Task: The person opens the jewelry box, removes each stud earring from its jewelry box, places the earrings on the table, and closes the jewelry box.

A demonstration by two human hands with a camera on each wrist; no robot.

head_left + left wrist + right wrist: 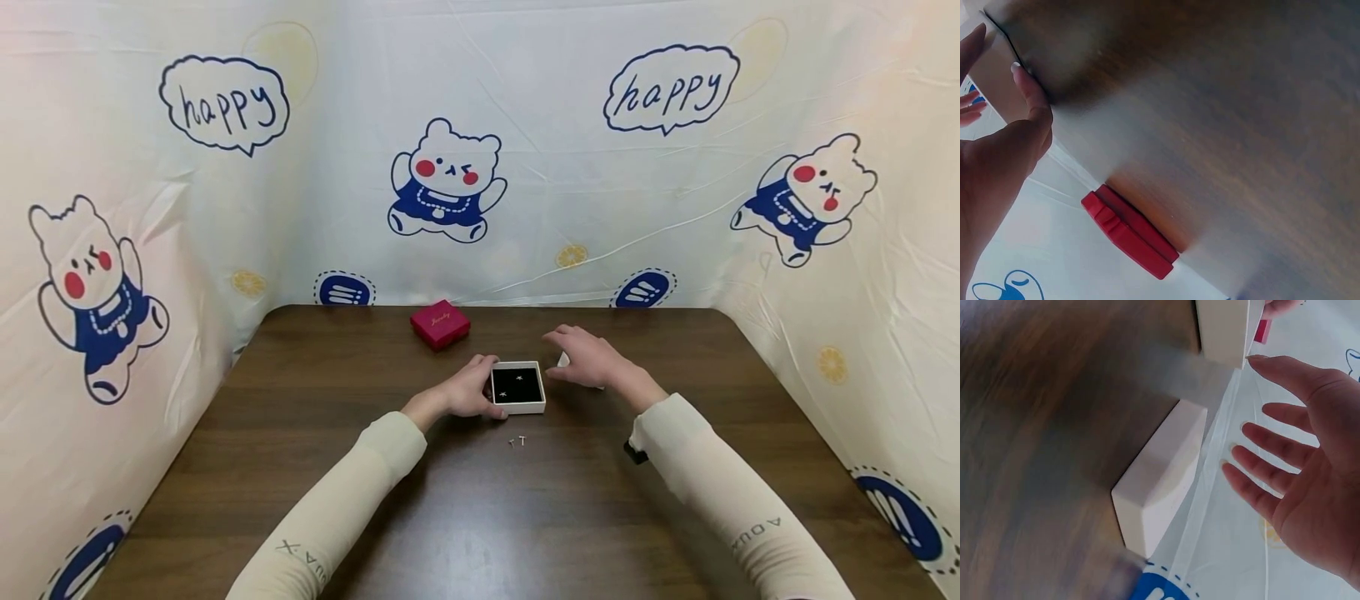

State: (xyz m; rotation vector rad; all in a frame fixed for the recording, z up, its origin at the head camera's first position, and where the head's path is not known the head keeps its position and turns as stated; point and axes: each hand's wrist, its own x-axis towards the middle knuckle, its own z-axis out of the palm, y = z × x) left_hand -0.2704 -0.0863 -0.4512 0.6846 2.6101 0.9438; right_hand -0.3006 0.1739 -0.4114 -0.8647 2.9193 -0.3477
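My left hand [474, 389] holds the left side of a small white box [519, 409], thumb at its near corner and fingers at the far one. Inside, a black insert [528, 392] carries two small star-shaped studs [519, 377]. My right hand [588, 358] hovers to the right of this box, fingers spread and holding nothing. Below it lies another white box-shaped piece [1160, 475], mostly hidden by the hand in the head view. In the right wrist view, the right thumb tip appears close to the held box [1225, 331]; whether they touch I cannot tell.
A closed red box [440, 325] with gold lettering sits near the table's back edge, left of the white box. Two tiny metal pieces [522, 440] lie on the brown table [480, 517] in front of the white box. A printed cloth [540, 167] hangs around the table.
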